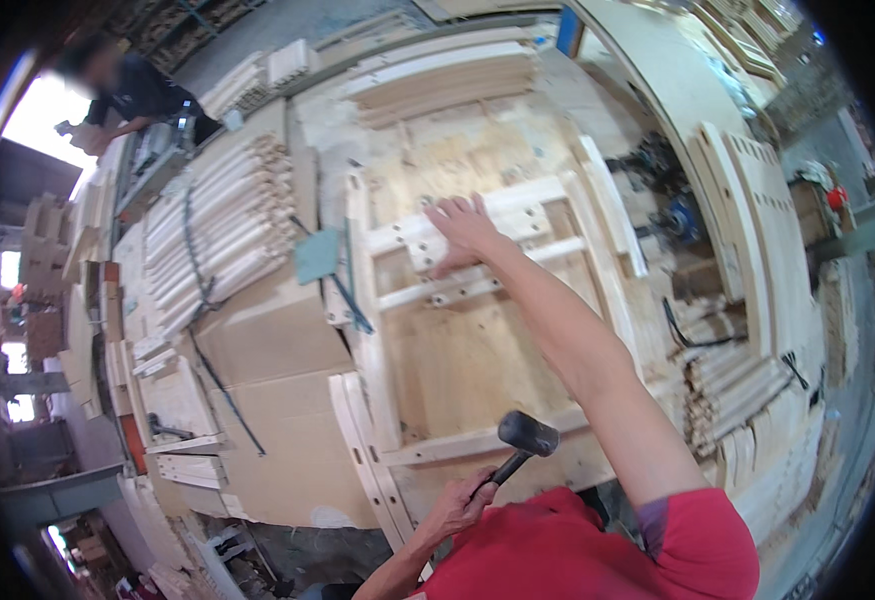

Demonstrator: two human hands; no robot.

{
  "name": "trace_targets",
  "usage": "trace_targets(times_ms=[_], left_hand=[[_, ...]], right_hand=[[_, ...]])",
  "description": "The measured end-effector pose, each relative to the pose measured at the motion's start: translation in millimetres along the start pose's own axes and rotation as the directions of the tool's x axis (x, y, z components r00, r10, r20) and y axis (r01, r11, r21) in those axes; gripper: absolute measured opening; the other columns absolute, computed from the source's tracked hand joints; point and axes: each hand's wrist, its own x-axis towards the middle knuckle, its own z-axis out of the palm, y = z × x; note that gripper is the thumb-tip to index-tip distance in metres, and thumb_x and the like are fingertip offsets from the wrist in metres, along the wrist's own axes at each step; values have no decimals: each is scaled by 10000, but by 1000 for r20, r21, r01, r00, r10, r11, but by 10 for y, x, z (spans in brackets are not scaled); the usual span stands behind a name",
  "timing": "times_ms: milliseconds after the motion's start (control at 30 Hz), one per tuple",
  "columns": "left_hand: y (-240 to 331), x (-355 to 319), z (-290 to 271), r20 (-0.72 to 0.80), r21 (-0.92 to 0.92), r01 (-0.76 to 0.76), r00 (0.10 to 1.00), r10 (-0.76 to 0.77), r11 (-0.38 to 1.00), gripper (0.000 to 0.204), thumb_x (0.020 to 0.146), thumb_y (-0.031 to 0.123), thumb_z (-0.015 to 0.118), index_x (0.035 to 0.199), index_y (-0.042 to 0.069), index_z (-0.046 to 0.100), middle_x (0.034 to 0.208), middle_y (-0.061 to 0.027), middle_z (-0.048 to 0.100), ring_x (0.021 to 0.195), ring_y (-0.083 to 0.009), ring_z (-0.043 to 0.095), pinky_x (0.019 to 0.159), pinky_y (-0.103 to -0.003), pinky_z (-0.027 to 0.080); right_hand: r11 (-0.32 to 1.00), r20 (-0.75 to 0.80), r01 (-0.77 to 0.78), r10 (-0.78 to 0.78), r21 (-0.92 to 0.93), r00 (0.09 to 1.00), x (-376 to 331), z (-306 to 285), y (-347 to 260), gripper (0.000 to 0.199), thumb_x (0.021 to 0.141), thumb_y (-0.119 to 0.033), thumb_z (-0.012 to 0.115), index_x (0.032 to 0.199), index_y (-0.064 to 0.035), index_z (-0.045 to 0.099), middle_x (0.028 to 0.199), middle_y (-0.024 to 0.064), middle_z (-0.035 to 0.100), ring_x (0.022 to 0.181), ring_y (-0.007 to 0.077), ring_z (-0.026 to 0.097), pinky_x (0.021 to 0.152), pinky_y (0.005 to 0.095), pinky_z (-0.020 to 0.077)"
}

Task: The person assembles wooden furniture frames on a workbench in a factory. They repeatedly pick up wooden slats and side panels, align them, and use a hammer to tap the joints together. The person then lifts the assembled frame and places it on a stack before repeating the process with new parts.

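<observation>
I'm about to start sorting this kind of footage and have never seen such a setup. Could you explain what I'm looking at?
Of course. There is no machine at work here, only a person's two bare hands. The single picture comes from a wide fisheye camera on that person's head, looking down, so straight edges bend near the rim.

The left hand grips a black mallet by its handle. The right hand lies, fingers spread, across a short pale board with holes, within a wooden frame.

The frame lies flat on the work surface. To its left are stacked pale wooden bars and a cardboard sheet. Another person is at the upper left.
</observation>
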Motion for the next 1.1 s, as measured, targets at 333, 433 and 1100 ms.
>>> trace_targets(times_ms=[333, 433, 1100], left_hand=[[532, 437, -1449, -195, -455, -168, 977, 86, 874, 314, 950, 122, 678, 1231, -6, 619, 732, -24, 595, 624, -97, 609, 580, -272, 506], [558, 544, -1609, -587, 9, -193, 793, 162, 981, 356, 1022, 182, 640, 1326, 2, 597, 789, 9, 587, 638, -72, 538, 597, -238, 457], [1033, 793, -1536, -524, -53, -242, 833, 180, 969, 384, 1069, 374, 487, 825, 82, 542, 681, -41, 525, 593, -152, 550, 514, -349, 431]], right_hand=[[997, -50, 0, 4, 76, 999, -12, 42, -10, 1279, 471, -602, 914, 1534, -113, 395, 1510, 124, 431, 1470, 322, 314, 1227, 633, 121], [995, -58, 9, -4, 94, 998, 19, -12, -90, 1268, 468, -591, 919, 1526, -116, 406, 1494, 117, 441, 1461, 313, 325, 1228, 625, 123], [995, -119, -28, 40, 97, 992, -249, -124, 231, 1207, 638, -603, 846, 1571, -34, 333, 1646, 208, 283, 1542, 369, 231, 1243, 600, 122]])
